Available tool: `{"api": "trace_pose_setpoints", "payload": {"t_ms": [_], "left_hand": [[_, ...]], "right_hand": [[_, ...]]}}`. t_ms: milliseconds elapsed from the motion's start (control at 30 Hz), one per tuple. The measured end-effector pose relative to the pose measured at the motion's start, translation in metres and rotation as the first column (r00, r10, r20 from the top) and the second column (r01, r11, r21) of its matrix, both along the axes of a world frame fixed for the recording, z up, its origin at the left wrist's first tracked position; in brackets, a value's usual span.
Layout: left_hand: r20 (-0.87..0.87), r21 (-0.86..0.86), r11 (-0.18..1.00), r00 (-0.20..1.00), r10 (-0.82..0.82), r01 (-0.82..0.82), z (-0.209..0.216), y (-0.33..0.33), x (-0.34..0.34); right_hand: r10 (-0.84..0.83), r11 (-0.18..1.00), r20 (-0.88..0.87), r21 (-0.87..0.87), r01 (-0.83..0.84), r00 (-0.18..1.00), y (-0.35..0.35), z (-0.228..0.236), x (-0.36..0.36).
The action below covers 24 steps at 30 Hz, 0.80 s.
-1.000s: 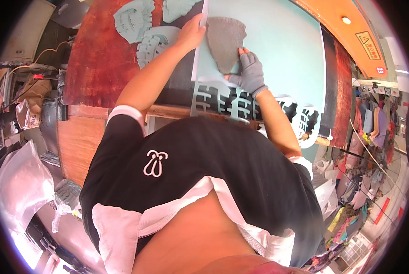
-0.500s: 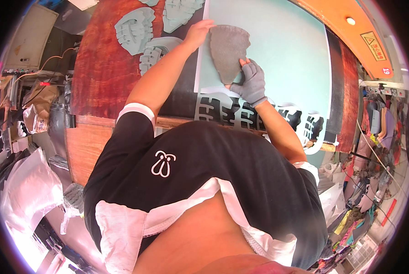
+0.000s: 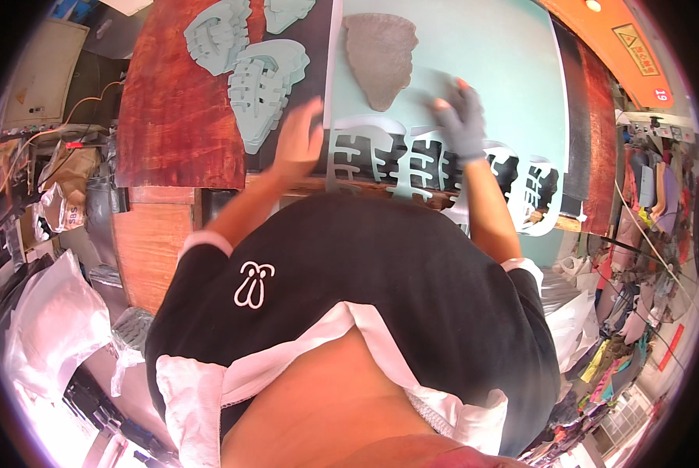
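Note:
A grey-brown tapered plate with a wavy edge (image 3: 381,58) lies flat on a pale green sheet (image 3: 494,78), narrow end toward me. Neither hand touches it. My right hand (image 3: 463,125), in a grey glove with bare fingertips, hovers to the right of the plate's narrow end; motion blurs it, but the fingers look spread and hold nothing. My bare left hand (image 3: 299,144) is at the sheet's near left side, fingers apart and slightly blurred, with nothing in them. Beside it lies a stack of pale green slotted cut pieces (image 3: 257,93).
Slotted cut-outs (image 3: 424,160) run along the sheet's near edge, leaving thin strips. More cut pieces (image 3: 218,35) rest on the reddish board (image 3: 162,117) at left. An orange machine beam (image 3: 619,39) crosses the far right. Clear plastic bags (image 3: 57,320) stand at lower left.
Both hands have let go of the plate. The left has come back toward me; the right has shifted right, off it. The view has shifted, so the table sits higher and further left.

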<state>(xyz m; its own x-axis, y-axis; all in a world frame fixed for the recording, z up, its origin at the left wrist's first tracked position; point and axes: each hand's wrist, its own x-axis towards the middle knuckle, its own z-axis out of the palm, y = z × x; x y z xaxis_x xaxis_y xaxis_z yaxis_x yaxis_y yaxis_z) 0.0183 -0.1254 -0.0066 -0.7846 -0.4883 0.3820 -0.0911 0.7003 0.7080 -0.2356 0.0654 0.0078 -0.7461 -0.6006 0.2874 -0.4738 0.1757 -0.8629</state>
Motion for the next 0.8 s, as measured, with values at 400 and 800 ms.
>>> {"api": "trace_pose_setpoints", "payload": {"t_ms": [400, 800], "left_hand": [[0.111, -0.272, 0.938, 0.962, 0.251, -0.213, -0.015, 0.051, 0.049], [-0.214, -0.345, 0.866, 0.929, 0.302, -0.361, -0.026, 0.056, 0.037]], "right_hand": [[-0.244, 0.774, -0.644, 0.321, 0.546, 0.725, 0.198, -0.014, 0.003], [-0.454, 0.842, -0.606, -0.052, 0.538, 0.653, 0.194, -0.028, -0.004]]}}
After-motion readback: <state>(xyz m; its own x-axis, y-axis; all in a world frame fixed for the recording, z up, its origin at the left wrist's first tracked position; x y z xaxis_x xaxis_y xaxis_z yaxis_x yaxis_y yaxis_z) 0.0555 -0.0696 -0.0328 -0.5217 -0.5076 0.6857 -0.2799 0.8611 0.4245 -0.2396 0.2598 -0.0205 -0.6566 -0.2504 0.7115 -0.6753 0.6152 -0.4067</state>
